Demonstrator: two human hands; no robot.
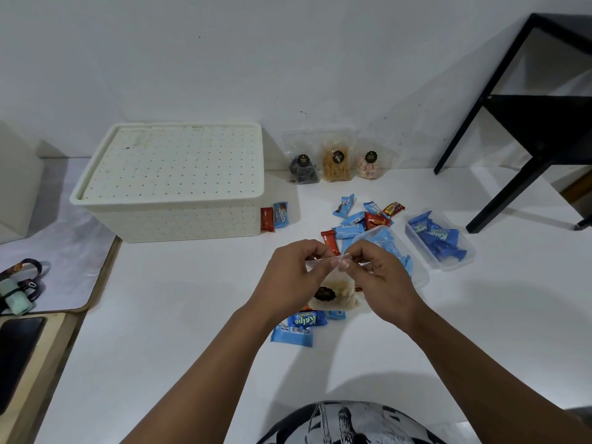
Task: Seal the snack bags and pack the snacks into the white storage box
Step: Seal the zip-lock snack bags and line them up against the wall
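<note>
Left hand (pixel 290 277) and right hand (pixel 381 277) pinch one clear bag (pixel 336 293); three bags (pixel 337 161) stand behind.

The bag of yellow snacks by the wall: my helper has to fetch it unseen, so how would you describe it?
Start at the white storage box with its lid on, then look right along the wall to three clear pouches standing in a row. The bag of yellow snacks is the middle one, between a bag of dark pieces and a bag of pink and white pieces.
</note>
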